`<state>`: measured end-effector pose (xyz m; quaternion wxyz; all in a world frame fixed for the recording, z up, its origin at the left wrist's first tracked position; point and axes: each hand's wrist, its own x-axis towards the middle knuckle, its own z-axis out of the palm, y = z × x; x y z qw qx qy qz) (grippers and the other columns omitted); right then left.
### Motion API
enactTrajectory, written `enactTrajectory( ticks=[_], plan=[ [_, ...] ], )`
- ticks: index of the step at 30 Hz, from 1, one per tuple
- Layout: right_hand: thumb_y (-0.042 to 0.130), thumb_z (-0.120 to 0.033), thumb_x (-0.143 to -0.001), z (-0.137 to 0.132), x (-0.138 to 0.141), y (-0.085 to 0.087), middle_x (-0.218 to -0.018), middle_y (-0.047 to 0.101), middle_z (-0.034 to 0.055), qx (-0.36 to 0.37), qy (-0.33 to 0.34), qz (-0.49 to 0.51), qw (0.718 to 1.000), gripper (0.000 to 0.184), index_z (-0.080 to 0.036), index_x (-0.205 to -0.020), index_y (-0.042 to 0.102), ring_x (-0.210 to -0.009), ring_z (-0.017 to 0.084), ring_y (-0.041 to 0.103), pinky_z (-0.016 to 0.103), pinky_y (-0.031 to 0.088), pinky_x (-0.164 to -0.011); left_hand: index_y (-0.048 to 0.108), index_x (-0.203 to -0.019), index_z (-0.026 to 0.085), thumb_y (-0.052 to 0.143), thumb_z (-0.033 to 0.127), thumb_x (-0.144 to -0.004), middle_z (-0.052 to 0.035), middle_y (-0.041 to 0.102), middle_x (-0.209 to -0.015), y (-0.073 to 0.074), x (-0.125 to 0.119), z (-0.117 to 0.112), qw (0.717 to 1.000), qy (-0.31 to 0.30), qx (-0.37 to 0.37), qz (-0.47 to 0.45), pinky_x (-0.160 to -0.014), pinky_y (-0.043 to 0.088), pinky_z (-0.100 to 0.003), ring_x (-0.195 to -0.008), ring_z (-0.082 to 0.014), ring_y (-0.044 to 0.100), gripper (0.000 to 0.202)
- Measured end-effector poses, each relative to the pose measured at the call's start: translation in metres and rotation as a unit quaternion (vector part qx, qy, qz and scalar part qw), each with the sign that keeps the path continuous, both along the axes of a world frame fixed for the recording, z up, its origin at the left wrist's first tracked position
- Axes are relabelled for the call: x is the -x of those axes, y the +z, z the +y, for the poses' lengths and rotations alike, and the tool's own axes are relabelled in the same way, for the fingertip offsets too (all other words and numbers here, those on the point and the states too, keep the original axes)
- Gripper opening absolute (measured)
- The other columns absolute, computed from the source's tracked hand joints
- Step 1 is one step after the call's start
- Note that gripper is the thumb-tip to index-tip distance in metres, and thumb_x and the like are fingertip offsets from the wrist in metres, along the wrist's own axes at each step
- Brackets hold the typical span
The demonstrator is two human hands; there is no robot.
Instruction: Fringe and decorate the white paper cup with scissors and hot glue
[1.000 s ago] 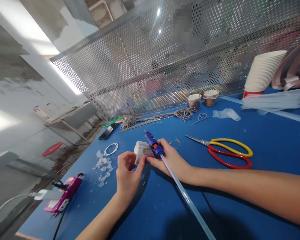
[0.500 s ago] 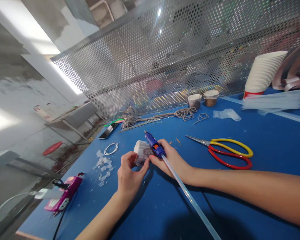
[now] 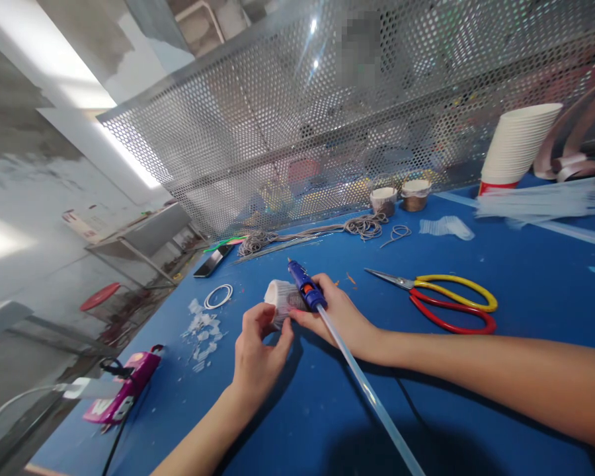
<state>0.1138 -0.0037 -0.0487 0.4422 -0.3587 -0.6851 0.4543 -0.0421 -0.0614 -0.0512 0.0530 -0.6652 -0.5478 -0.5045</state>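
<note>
My left hand (image 3: 262,340) grips the rim side of a small paper cup (image 3: 283,301) wrapped in whitish and grey-brown material, lying tilted just above the blue table. My right hand (image 3: 341,317) holds a blue glue gun (image 3: 305,283) with an orange part, its nozzle pointing away from me. A long clear glue stick (image 3: 367,387) runs out of its back toward me. The right thumb also touches the cup's near side. The right fingers are partly hidden behind the gun. Right of that hand lies a pair of scissors (image 3: 436,297) with yellow and red handles.
White scraps (image 3: 203,334) and a white ring (image 3: 219,297) lie on the left. Behind are a phone (image 3: 213,260), grey cord (image 3: 364,226), two wrapped cups (image 3: 415,196), stacked paper cups (image 3: 520,145) and translucent strips (image 3: 540,200). A purple power strip (image 3: 123,390) sits front left. A perforated metal panel (image 3: 277,132) borders the back.
The cup has turned slightly in my hands, and my left thumb has come away from its near side. My right thumb has shifted a little left along the cup. The glue gun stays in my right hand.
</note>
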Motion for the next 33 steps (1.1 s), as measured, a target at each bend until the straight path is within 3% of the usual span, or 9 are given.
enactTrajectory(
  ticks=[5,12,16,19,26,30,33],
  plan=[
    [0.067,-0.024,-0.072,0.0,0.0,-0.003,-0.079,0.056,-0.0017,-0.004,0.022,0.018,1.0,0.031,-0.021,-0.092,0.043,-0.07,0.016,0.051,0.028,0.04,-0.065,0.051,-0.099,0.022,0.065,0.02,-0.076,0.0006,0.062,-0.084,-0.001,0.002,0.002,1.0,0.003,-0.008,-0.017,-0.059,0.058,-0.022,-0.07,-0.0121,0.068,0.027],
    [0.07,-0.031,-0.073,0.0,-0.001,-0.002,-0.078,0.054,-0.0023,-0.012,0.022,0.029,0.999,0.032,-0.021,-0.089,0.043,-0.07,0.016,0.051,0.028,0.039,-0.065,0.052,-0.097,0.022,0.065,0.023,-0.075,0.0002,0.064,-0.082,-0.003,0.002,0.001,1.0,0.008,-0.013,-0.014,-0.059,0.058,-0.024,-0.069,-0.013,0.067,0.026],
    [0.069,-0.026,-0.073,0.002,-0.003,-0.004,-0.076,0.051,-0.0036,-0.023,0.038,0.054,0.998,0.032,-0.022,-0.091,0.043,-0.069,0.015,0.048,0.027,0.04,-0.065,0.051,-0.096,0.022,0.066,0.025,-0.072,0.0005,0.063,-0.081,0.001,0.002,0.001,0.999,0.015,-0.001,-0.036,-0.059,0.058,-0.026,-0.068,-0.0138,0.067,0.028],
    [0.072,-0.032,-0.073,0.005,-0.005,-0.008,-0.073,0.046,-0.0056,-0.031,0.06,0.095,0.993,0.035,-0.022,-0.093,0.045,-0.065,0.013,0.045,0.025,0.039,-0.061,0.05,-0.096,0.022,0.065,0.025,-0.071,0.0007,0.063,-0.08,0.005,0.005,0.0,0.999,0.013,0.006,-0.048,-0.06,0.057,-0.027,-0.069,-0.0144,0.067,0.03],
    [0.082,-0.052,-0.063,0.015,-0.013,-0.014,-0.073,0.048,-0.0061,-0.118,0.042,0.077,0.989,0.056,-0.023,-0.093,0.045,-0.062,0.012,0.045,0.027,0.042,-0.062,0.05,-0.096,0.022,0.064,0.03,-0.07,-0.0018,0.063,-0.083,0.007,0.018,0.002,0.997,0.019,0.019,-0.069,-0.064,0.058,-0.03,-0.074,-0.0176,0.067,0.03],
    [0.081,-0.057,-0.06,0.018,-0.019,-0.008,-0.076,0.047,-0.0038,-0.203,0.052,0.066,0.976,0.056,-0.024,-0.086,0.043,-0.067,0.015,0.045,0.029,0.044,-0.067,0.051,-0.097,0.023,0.063,0.03,-0.071,-0.0018,0.063,-0.083,0.005,0.022,0.005,0.998,0.019,0.025,-0.059,-0.065,0.058,-0.031,-0.075,-0.018,0.067,0.03],
    [0.082,-0.057,-0.059,0.017,-0.022,-0.001,-0.078,0.05,-0.0017,-0.223,0.072,0.052,0.971,0.057,-0.025,-0.085,0.044,-0.07,0.017,0.047,0.03,0.045,-0.069,0.052,-0.097,0.023,0.062,0.031,-0.072,-0.0023,0.064,-0.083,0.005,0.023,0.006,0.998,0.019,0.027,-0.056,-0.067,0.058,-0.032,-0.076,-0.0187,0.067,0.029]
  ],
)
